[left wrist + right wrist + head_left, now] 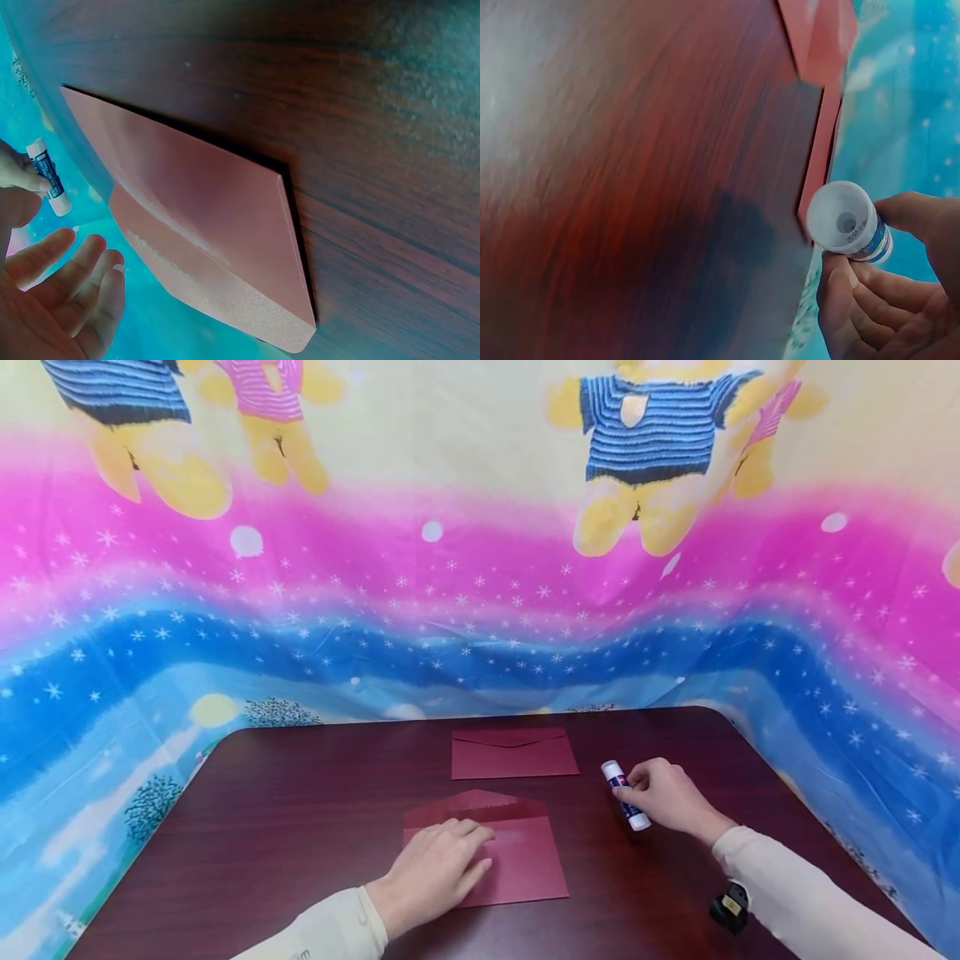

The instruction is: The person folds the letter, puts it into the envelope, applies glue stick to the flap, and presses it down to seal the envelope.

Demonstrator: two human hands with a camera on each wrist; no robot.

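My right hand (671, 795) pinches a glue stick (613, 772) between thumb and fingers, a capped white and dark blue tube, over the right side of the table. In the right wrist view the round white base of the glue stick (838, 217) faces the camera. A red envelope (517, 860) lies in front of me, its flap (476, 803) unfolded away from me. The flap (247, 307) carries a whitish, grainy strip in the left wrist view. Above the envelope's left part is my left hand (435, 870), fingers relaxed and holding nothing.
A second red envelope (514, 758), flap folded down, lies farther back on the dark brown table (300, 810). A patterned curtain (480, 568) hangs behind the table and along its sides. A small black device (729, 906) is on the right wrist.
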